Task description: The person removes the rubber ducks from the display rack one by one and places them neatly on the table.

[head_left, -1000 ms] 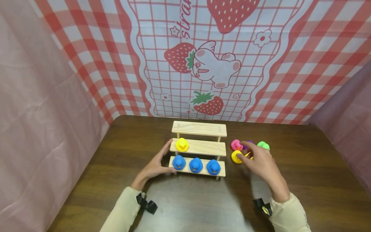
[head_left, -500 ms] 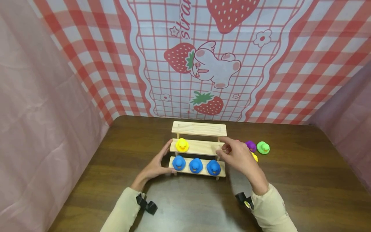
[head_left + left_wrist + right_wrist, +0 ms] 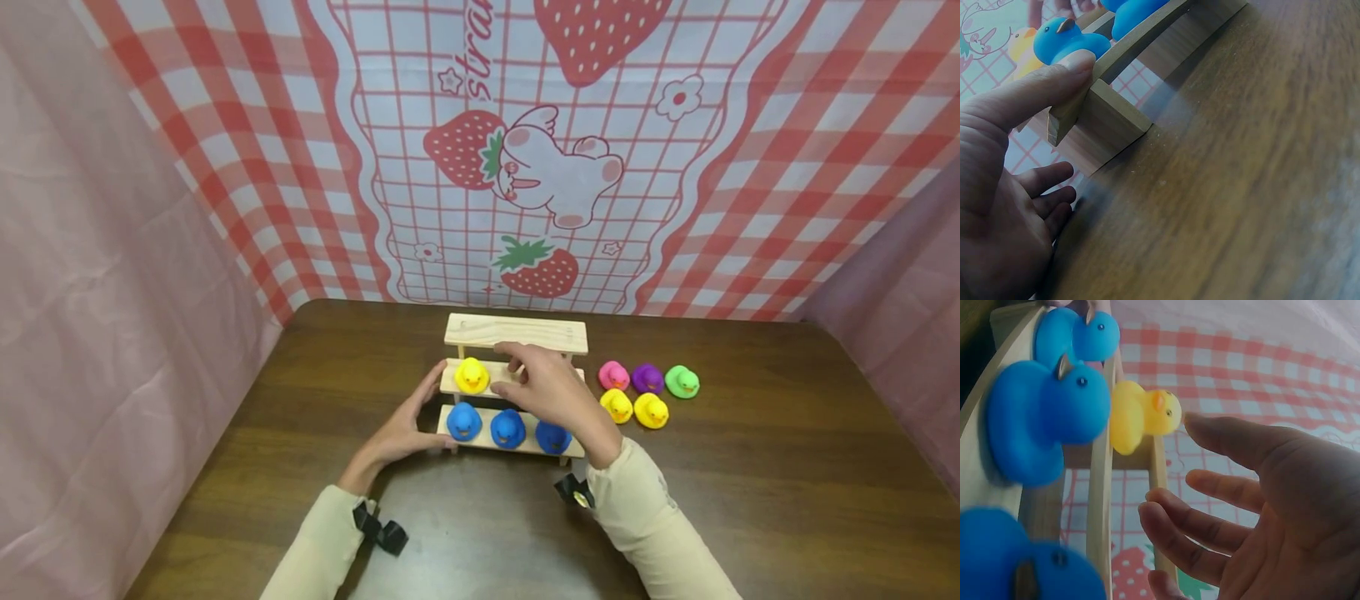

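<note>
A three-step wooden display rack (image 3: 516, 332) stands on the table. My left hand (image 3: 399, 429) holds its left end, thumb on the bottom step's corner and fingertips up by the middle step. In the left wrist view the thumb (image 3: 1054, 84) lies beside a blue duck (image 3: 1069, 42). Several blue rubber ducks (image 3: 507, 428) line the bottom step; one yellow duck (image 3: 472, 376) sits at the middle step's left. My right hand (image 3: 551, 387) hovers over the middle step, right of that duck. Its fingers are spread with nothing between them, thumb tip close by the yellow duck's head (image 3: 1166, 412).
Right of the rack, loose ducks stand in two rows: pink (image 3: 613, 375), purple (image 3: 648, 379) and green (image 3: 682, 382) behind, two yellow ones (image 3: 651, 411) in front. A strawberry-print cloth (image 3: 525, 192) hangs behind the brown table (image 3: 480, 533).
My right hand has left the loose yellow ducks and moved left over the middle step, uncovering the loose ducks. The left hand and the ducks on the rack have stayed put.
</note>
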The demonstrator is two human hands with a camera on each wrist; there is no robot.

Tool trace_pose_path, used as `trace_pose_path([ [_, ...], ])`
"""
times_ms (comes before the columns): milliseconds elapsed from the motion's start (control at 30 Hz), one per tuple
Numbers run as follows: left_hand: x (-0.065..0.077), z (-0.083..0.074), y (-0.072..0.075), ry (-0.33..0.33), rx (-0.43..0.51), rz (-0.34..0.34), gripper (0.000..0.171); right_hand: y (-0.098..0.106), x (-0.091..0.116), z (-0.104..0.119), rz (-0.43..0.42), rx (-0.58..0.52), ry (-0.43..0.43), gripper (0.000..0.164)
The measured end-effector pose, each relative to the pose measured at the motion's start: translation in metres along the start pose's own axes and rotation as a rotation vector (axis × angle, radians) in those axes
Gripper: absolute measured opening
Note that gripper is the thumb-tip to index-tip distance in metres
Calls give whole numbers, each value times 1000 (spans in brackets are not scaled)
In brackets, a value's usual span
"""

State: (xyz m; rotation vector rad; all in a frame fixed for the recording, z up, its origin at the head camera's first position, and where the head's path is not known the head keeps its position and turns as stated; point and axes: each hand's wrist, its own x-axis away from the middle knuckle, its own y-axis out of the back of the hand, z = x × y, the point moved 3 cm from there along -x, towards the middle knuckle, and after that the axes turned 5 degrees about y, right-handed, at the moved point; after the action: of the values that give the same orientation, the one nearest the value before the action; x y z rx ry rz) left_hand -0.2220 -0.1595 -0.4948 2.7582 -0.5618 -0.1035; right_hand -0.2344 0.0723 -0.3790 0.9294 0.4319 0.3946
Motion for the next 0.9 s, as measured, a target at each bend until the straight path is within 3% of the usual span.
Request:
trace_pose_path([
  [333,-1,2,-1,0,9,12,115,-17,-15,8,43,52,28,54],
  [900,-1,1,1,3,0,13,116,-26,-20,13,-6,148,66,48],
])
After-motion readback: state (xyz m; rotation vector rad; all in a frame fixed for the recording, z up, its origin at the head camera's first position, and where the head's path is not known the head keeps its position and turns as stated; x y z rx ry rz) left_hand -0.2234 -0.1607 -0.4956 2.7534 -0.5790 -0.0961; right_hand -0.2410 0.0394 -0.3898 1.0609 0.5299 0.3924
